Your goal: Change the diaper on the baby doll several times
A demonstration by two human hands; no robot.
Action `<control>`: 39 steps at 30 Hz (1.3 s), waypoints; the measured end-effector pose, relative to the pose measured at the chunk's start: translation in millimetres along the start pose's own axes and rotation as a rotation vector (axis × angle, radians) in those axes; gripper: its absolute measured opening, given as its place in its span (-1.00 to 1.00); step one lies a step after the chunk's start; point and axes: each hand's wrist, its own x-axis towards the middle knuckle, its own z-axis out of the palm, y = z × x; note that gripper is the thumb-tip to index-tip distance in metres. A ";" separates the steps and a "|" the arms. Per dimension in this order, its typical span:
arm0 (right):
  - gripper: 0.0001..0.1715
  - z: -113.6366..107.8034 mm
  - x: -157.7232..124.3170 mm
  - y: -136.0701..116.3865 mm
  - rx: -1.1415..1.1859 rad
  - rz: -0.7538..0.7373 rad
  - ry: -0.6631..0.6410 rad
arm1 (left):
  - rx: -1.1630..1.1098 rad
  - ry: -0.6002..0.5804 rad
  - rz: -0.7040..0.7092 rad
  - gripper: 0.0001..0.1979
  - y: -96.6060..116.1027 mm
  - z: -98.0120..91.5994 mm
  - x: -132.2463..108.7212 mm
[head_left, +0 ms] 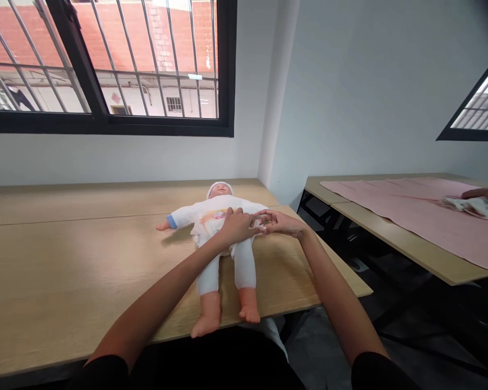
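Observation:
A baby doll [217, 238] in a white outfit and white cap lies on its back on the wooden table [65, 260], head toward the wall, bare feet at the near edge. My left hand [238, 225] rests on the doll's belly, fingers curled against the white outfit. My right hand [282, 222] is at the doll's far-side arm, fingers pinched around the sleeve end or the doll's hand. The doll's other arm, with a blue cuff, stretches out to the left.
A second table [394, 233] stands to the right across a gap, covered by a pink cloth [415, 211]. Another person's hand [486, 195] rests on a white garment [474, 207] there. A barred window [106, 59] is behind.

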 end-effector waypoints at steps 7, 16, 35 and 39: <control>-0.14 5.5 -0.8 -1.0 0.059 -0.037 0.049 | 0.017 0.001 0.014 -0.80 -5.1 -0.5 2.6; -0.07 28.0 7.4 -6.5 0.208 -0.129 0.066 | 0.032 0.092 -0.013 -0.75 -7.2 4.5 7.0; -0.18 45.0 14.5 -7.9 0.284 -0.295 0.191 | 0.013 0.184 -0.032 -0.64 0.3 -1.1 -1.3; -0.22 44.5 13.3 -8.4 0.249 -0.251 0.195 | -0.198 0.158 -0.007 -0.68 -14.1 -4.7 -1.0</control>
